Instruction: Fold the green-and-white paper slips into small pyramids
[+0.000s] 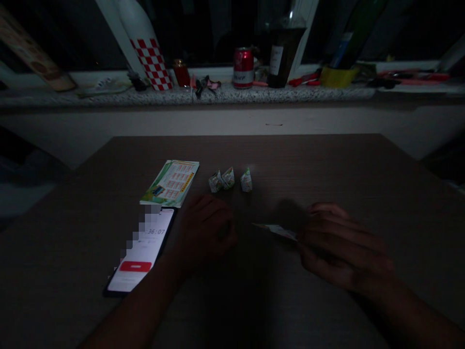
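My right hand (pixel 341 245) pinches a small piece of folded printed paper (pixel 281 231) between thumb and fingers; its pointed end sticks out to the left, above the table. My left hand (pixel 209 230) is closed, fingers curled in, with nothing showing in them. It hovers over the table between the phone and the paper piece, and the light is dim there. Beyond it stand three small folded paper shapes: two touching each other (pixel 221 180) and one a little apart to the right (pixel 246 181). A stack of printed calendar cards (pixel 172 183) lies to the left.
A lit phone (pixel 145 257) showing a timer lies left of my left forearm, partly behind it. Along the granite windowsill (pixel 225 99) stand a checkered bottle (pixel 150 60), a red can (pixel 243 68), a dark bottle (pixel 279 58) and a yellow pot (pixel 337 77). The wooden table (pixel 308 165) ends at the wall.
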### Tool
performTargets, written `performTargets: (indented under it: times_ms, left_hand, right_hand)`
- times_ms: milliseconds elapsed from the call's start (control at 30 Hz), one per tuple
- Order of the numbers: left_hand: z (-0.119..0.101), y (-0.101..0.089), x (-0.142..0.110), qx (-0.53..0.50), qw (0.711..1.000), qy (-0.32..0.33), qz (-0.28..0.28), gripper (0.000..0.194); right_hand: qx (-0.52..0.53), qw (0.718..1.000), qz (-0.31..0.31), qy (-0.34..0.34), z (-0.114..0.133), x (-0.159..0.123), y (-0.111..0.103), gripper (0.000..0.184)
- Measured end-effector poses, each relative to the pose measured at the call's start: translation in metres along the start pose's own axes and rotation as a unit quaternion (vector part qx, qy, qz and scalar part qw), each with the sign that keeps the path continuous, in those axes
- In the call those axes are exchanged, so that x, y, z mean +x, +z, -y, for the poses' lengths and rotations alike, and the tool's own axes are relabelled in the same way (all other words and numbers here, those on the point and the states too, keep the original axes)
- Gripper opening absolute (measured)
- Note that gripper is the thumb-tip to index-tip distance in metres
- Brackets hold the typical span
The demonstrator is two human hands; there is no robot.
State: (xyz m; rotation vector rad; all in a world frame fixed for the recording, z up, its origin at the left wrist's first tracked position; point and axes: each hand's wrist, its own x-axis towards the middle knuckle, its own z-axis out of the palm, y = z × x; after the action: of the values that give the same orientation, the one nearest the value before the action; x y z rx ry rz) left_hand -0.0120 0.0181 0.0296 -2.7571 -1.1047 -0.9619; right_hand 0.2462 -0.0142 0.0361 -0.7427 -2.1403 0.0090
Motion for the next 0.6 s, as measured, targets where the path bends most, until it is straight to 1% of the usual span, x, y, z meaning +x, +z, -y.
performTargets:
  times_ms: [33, 100, 133, 167, 200, 233, 333, 467, 600]
  left_hand:
    - [-0.001, 0.000, 0.000, -0.007, 1.000, -0.006, 0.000, 0.004]
    - [-0.008, 0.001, 0.000, -0.035, 0.999, 0.007, -0.021, 0.004]
    - [-0.013, 0.002, 0.001, -0.044, 0.999, 0.004, -0.028, 0.008]
    - [-0.017, 0.004, 0.001, -0.051, 0.998, 0.005, -0.019, 0.017]
    - [-0.021, 0.006, 0.002, -0.060, 0.998, 0.016, -0.011, 0.018]
    - [-0.023, 0.008, 0.002, -0.064, 0.998, 0.024, 0.004, 0.015]
    - [-0.024, 0.012, 0.002, -0.070, 0.996, 0.047, 0.017, 0.005]
    - [-0.021, 0.014, 0.002, -0.062, 0.995, 0.073, 0.022, 0.008]
    - [-0.029, 0.017, 0.002, -0.036, 0.994, 0.090, 0.041, 0.011]
  right_hand:
    - [-0.001, 1.000, 0.000, -0.002, 0.000, 0.001, -0.001, 0.019]
    - [0.009, 1.000, 0.000, -0.005, 0.000, 0.002, 0.001, 0.018]
    - [0.014, 1.000, -0.001, -0.005, 0.000, 0.002, 0.002, 0.017]
    - [0.018, 1.000, -0.002, -0.005, 0.000, 0.002, 0.004, 0.017]
    - [0.021, 1.000, -0.004, -0.003, 0.000, 0.001, 0.006, 0.017]
    - [0.025, 1.000, -0.006, -0.002, 0.000, 0.001, 0.007, 0.017]
    - [0.042, 0.999, -0.003, 0.004, -0.002, -0.001, 0.009, 0.016]
    - [0.040, 0.999, -0.002, 0.010, -0.004, -0.002, 0.013, 0.021]
    - [0.017, 1.000, 0.007, -0.012, 0.000, -0.004, 0.023, 0.019]
